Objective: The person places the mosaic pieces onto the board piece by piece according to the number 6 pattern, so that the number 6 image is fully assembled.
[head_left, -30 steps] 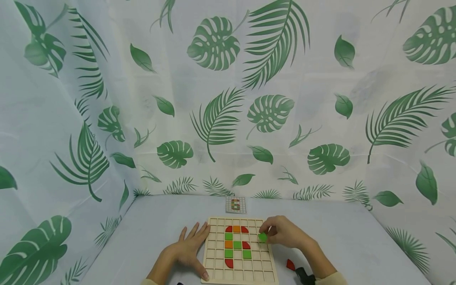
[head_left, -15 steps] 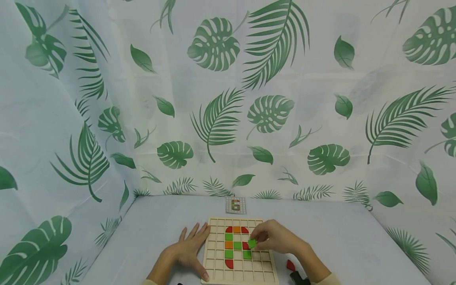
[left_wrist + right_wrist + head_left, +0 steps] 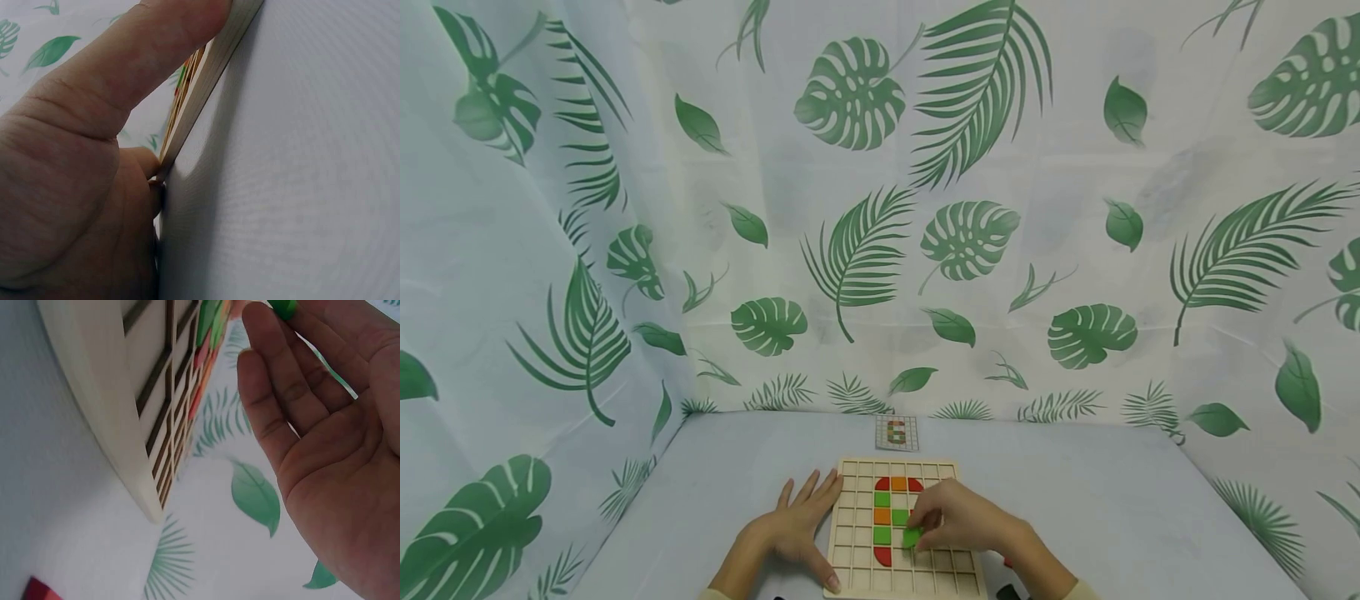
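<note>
My left hand [image 3: 797,523] lies with spread fingers along the left edge of a wooden grid board [image 3: 852,533], thumb at its near corner. In the left wrist view the thumb touches the board's side [image 3: 206,81]. Over the middle of the board, my right hand [image 3: 962,518] pinches a green tile [image 3: 912,538] between thumb and fingertips. Seen from the right wrist, this green tile [image 3: 284,306] shows at the fingertips. Red, orange and green tiles sit in the grid, among them an orange square [image 3: 882,517] and a red rounded piece [image 3: 883,556]. The right hand covers some cells.
A small card [image 3: 897,433] with a coloured tile pattern like a 6 lies behind the board. A loose red piece [image 3: 41,590] is on the table right of the board, mostly hidden by the right forearm in the head view. A leaf-print cloth [image 3: 970,358] hangs behind.
My right hand has moved left and nearer across the board, carrying the green tile from its right side to the middle. The left hand has stayed put.
</note>
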`<state>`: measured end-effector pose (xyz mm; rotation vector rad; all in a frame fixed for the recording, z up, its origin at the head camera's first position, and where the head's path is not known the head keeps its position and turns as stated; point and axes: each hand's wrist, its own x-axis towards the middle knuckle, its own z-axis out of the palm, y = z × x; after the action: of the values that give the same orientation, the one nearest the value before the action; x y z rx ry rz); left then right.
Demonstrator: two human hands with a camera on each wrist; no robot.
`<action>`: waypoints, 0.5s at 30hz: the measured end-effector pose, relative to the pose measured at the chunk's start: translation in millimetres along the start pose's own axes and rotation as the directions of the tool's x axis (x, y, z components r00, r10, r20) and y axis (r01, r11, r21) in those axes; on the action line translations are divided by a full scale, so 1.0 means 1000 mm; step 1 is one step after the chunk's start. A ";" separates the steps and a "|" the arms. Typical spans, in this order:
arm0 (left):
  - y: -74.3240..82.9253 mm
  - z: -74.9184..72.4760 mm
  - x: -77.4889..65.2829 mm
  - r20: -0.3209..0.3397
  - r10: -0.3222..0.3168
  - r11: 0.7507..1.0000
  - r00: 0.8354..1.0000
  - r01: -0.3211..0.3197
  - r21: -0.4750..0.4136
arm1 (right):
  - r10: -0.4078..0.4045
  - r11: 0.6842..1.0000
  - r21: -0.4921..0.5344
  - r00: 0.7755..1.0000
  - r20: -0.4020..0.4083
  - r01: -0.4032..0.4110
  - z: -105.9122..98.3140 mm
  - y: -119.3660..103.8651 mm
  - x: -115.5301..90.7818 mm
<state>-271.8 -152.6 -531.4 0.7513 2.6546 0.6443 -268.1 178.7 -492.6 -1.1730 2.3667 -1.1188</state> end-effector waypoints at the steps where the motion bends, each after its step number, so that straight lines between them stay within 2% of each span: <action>1: 0.000 0.000 0.000 0.001 0.000 1.000 1.000 0.000 -0.001 | -0.003 1.000 -0.012 1.000 0.006 0.004 0.002 0.000 0.001; 7: -0.001 0.001 0.001 0.002 -0.002 1.000 1.000 0.002 -0.005 | 0.021 0.995 -0.103 0.999 0.039 -0.016 0.008 -0.007 0.005; 15: -0.003 0.002 0.002 0.002 -0.003 1.000 1.000 0.003 0.004 | 0.002 0.979 -0.205 0.998 0.059 0.011 0.014 -0.012 0.007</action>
<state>-273.9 -153.2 -534.8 0.7491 2.6559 0.6370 -258.7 161.7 -492.6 -1.2591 2.4812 -0.8432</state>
